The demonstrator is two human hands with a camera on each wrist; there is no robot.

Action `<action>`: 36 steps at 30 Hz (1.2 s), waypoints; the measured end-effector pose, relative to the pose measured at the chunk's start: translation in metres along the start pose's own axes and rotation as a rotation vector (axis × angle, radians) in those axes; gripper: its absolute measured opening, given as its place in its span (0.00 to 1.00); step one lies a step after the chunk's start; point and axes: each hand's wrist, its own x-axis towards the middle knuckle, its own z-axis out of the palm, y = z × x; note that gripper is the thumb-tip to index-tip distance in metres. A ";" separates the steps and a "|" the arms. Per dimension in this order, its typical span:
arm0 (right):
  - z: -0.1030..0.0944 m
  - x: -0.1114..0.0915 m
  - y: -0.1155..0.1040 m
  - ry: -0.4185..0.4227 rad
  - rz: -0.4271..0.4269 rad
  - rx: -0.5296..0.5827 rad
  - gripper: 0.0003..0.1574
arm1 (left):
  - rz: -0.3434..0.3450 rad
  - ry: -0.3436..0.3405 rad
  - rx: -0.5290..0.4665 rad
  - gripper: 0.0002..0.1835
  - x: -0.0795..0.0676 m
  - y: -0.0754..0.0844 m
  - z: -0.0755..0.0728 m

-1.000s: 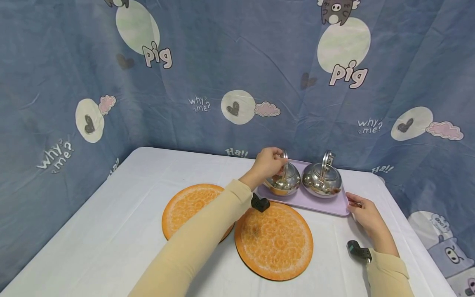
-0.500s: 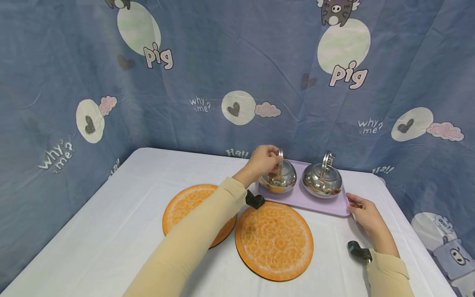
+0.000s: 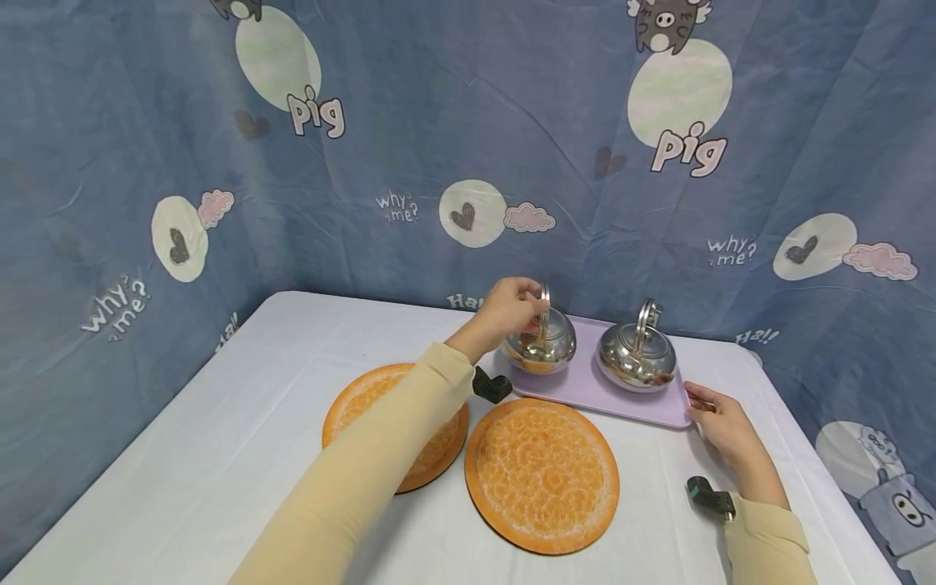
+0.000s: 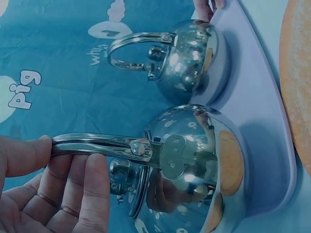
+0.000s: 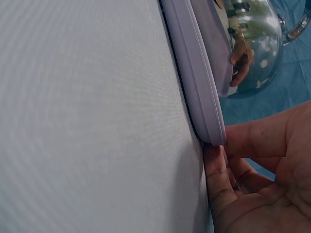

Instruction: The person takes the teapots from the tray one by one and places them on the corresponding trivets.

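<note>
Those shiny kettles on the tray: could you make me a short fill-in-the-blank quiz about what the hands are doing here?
1. The left hand grips the left kettle by its ____.
2. Both kettles sit on a ____ tray.
3. The right hand touches the tray's ____ beside the right kettle.
4. In front of the tray lie ____ orange round mats.

Missing words: handle; purple; corner; two

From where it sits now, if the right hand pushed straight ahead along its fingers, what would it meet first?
The right hand already touches the corner of the lilac tray; the tray is first. Beyond it stands the right-hand steel kettle, though depth there is hard to judge.
</note>
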 end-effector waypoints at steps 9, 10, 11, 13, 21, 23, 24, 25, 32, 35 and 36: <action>0.000 0.001 0.002 0.002 -0.003 -0.001 0.36 | 0.004 -0.030 -0.017 0.26 -0.006 0.002 -0.013; 0.000 0.001 0.003 0.003 -0.007 -0.005 0.36 | 0.005 -0.032 -0.017 0.27 -0.008 0.003 -0.015; 0.000 0.001 0.003 0.004 -0.010 -0.007 0.36 | 0.006 -0.031 -0.015 0.27 -0.009 0.004 -0.017; 0.000 0.002 0.003 0.004 -0.014 -0.014 0.36 | 0.006 -0.030 -0.017 0.27 -0.012 0.006 -0.021; 0.000 0.002 0.002 -0.005 0.012 -0.005 0.37 | 0.013 -0.051 -0.038 0.26 -0.027 0.011 -0.040; 0.000 0.002 0.002 -0.005 0.019 0.000 0.38 | 0.016 -0.058 -0.047 0.26 -0.031 0.013 -0.044; 0.000 0.002 0.002 -0.005 0.022 0.002 0.38 | 0.017 -0.061 -0.053 0.26 -0.032 0.013 -0.047; 0.000 0.002 0.002 -0.006 0.023 0.002 0.38 | 0.018 -0.063 -0.059 0.26 -0.034 0.014 -0.049; 0.000 0.000 0.000 -0.014 0.018 0.009 0.38 | 0.025 -0.074 -0.049 0.26 -0.046 0.017 -0.066; 0.000 0.000 -0.001 -0.013 0.019 0.007 0.38 | 0.024 -0.072 -0.040 0.27 -0.052 0.017 -0.073; 0.000 -0.001 -0.001 -0.012 0.020 0.008 0.38 | 0.024 -0.070 -0.038 0.26 -0.054 0.016 -0.075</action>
